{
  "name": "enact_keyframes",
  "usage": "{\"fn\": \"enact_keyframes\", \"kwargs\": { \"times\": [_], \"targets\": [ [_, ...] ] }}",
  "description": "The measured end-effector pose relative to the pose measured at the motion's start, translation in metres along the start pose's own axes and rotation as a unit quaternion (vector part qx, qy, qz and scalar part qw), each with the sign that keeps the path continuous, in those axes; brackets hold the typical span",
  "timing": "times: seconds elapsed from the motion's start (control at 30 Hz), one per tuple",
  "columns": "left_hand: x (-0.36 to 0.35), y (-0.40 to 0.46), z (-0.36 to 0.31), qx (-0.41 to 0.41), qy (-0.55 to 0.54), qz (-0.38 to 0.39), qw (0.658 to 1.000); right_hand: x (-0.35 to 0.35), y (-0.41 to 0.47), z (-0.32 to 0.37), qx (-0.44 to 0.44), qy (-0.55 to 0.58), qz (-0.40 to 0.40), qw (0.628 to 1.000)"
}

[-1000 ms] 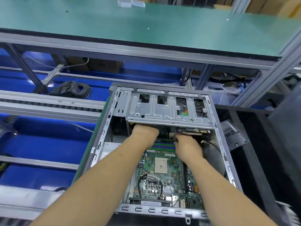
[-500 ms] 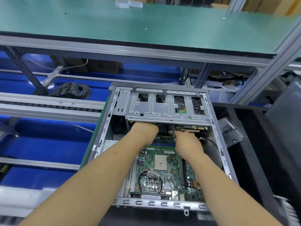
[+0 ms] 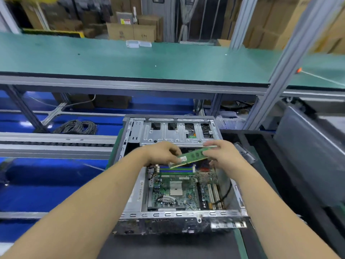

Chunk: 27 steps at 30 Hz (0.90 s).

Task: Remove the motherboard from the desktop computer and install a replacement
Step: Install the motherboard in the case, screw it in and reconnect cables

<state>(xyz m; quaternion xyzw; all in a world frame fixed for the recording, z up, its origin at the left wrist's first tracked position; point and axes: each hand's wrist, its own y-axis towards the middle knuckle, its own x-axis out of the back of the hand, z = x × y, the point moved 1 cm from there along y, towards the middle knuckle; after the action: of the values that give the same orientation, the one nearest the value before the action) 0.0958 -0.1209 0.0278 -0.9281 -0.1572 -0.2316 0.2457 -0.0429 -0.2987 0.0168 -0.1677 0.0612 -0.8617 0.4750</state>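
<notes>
A: Where does the job stand?

B: Early, I judge. The motherboard [image 3: 179, 189] sits in the desktop case [image 3: 175, 214], which lies open on the dark worktop [image 3: 168, 247]. Both hands hold a green memory stick [image 3: 193, 157] clear above the blue memory slots [image 3: 176, 170], so that part is out. Pulling the board and fitting a replacement are left.

A: And each grip?

B: The left hand [image 3: 162, 153] pinches the stick's near-left end, the right hand [image 3: 223, 153] its far-right end; both are narrow, closed on the stick.

A: How does the stick lie?

B: Its long axis runs left to right, tilted, with the right end higher and farther. The board lies flat, far edge under the metal drive cage [image 3: 177, 132], card slots [image 3: 214, 196] at its right.
</notes>
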Motion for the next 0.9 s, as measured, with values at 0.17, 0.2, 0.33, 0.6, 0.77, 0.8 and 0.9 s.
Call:
{"fn": "enact_keyframes", "kwargs": {
  "times": [0.17, 0.2, 0.33, 0.6, 0.77, 0.8, 0.9],
  "targets": [
    [-0.039, 0.010, -0.026, -0.019, -0.247, -0.058, 0.967, 0.012, -0.032, 0.002, -0.009, 0.239, 0.005, 0.971],
    [-0.048, 0.014, -0.034, -0.024, -0.271, -0.062, 0.960, 0.013, -0.038, -0.002, -0.010, 0.224, 0.001, 0.975],
    [-0.084, 0.024, -0.059, -0.053, -0.255, -0.049, 0.964, 0.024, -0.060, -0.016, -0.007, 0.223, -0.046, 0.974],
    [-0.110, 0.064, -0.072, -0.065, -0.050, -0.230, 0.970, 0.092, -0.051, -0.039, -0.033, 0.270, -0.107, 0.956],
    [-0.117, 0.098, -0.066, -0.072, 0.280, -0.268, 0.919, 0.131, -0.011, -0.078, -0.086, 0.148, -0.131, 0.977],
    [-0.120, 0.103, -0.065, -0.062, 0.300, -0.257, 0.916, 0.133, -0.003, -0.088, -0.092, 0.092, -0.124, 0.984],
    [-0.131, 0.110, -0.061, -0.052, 0.324, -0.297, 0.897, 0.132, 0.018, -0.116, -0.094, -0.029, -0.092, 0.991]
  ]
}}
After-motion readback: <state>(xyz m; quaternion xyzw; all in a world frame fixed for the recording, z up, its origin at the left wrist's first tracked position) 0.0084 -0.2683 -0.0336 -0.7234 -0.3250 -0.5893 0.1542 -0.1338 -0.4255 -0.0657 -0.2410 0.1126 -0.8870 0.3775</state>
